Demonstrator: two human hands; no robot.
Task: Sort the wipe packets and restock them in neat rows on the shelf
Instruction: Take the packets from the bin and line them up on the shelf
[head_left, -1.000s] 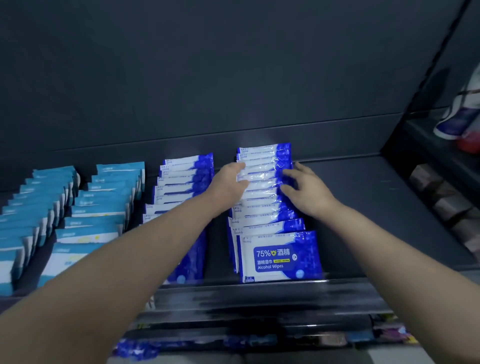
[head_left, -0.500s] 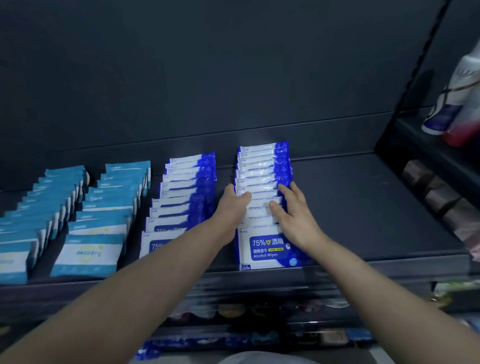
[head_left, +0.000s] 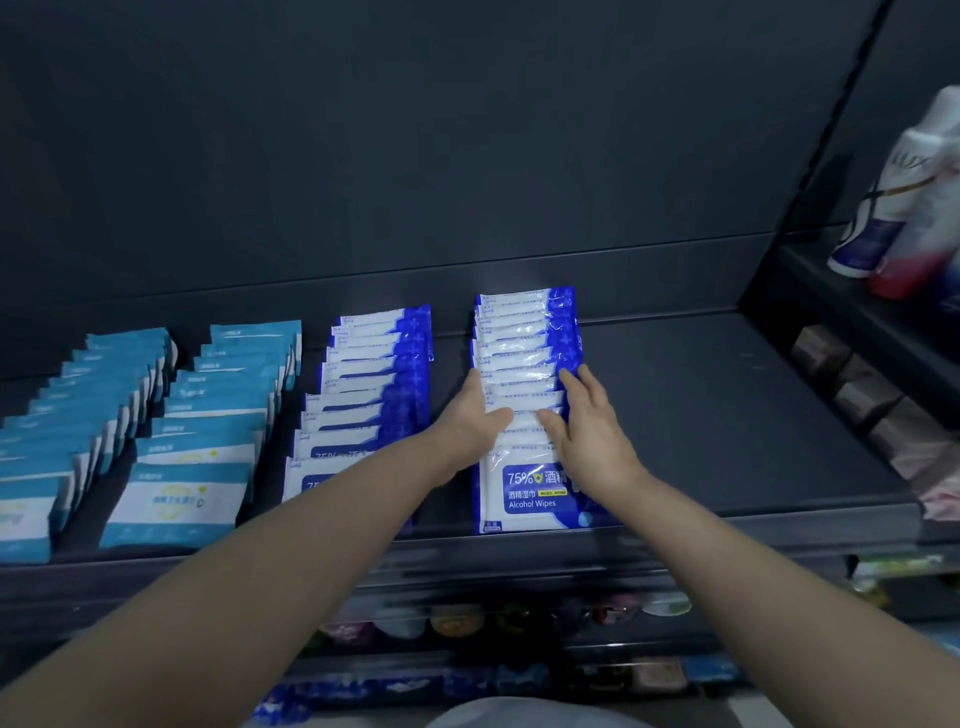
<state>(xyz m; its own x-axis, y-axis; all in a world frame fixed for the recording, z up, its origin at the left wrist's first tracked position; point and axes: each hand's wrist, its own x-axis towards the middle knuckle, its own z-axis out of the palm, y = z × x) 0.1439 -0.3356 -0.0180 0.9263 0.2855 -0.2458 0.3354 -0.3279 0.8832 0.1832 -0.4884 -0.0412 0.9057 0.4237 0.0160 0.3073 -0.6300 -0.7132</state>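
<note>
Now both hands flank one row of dark-blue wipe pkts (head_left: 524, 358), which stands front-to-back on the shelf (head_left: 701, 415). The left hand (head_left: 467, 418) presses the row's left edge and the right hand (head_left: 595, 434) its right edge. Fingers are fairly straight, thumbs over the top, gripping nothing; prob. squaring the stack so pkt edges line up. Just left of that row stands a 2nd dark-blue row (head_left: 374, 374). Further left are the light-blue rows (head_left: 223, 395).

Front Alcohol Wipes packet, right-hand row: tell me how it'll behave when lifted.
The front packet looks like soft film, so it is probably floppy. Its glossy wrap may be slippery. The overlapped row behind might slump forward without it.
</note>
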